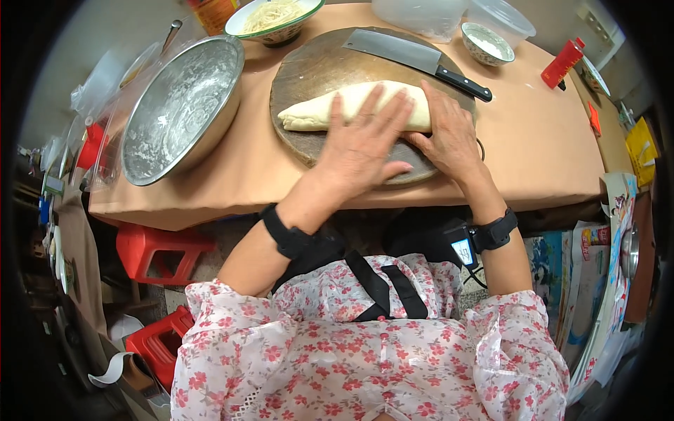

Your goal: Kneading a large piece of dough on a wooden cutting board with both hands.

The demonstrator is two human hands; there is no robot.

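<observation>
A long, pale roll of dough (pixel 309 113) lies across the round wooden chopping board (pixel 309 67), its left end pinched and tapered. Flat on top of the dough rests my left hand (pixel 365 137), fingers spread and thumb pointing right. My right hand (pixel 449 130) cups the right end of the roll, with thumb and fingers apart, hiding that end from sight. Behind the dough, toward the board's far right edge, lies a cleaver (pixel 404 52) with a black handle that reaches past the rim.
A floury metal basin (pixel 186 105) stands tilted left of the board. At the back are a bowl of noodle-like strands (pixel 274 15), a small patterned bowl of white powder (pixel 489 45) and clear plastic tubs (pixel 502 17). A red bottle (pixel 563 63) stands right; red stools (pixel 161 252) are below left.
</observation>
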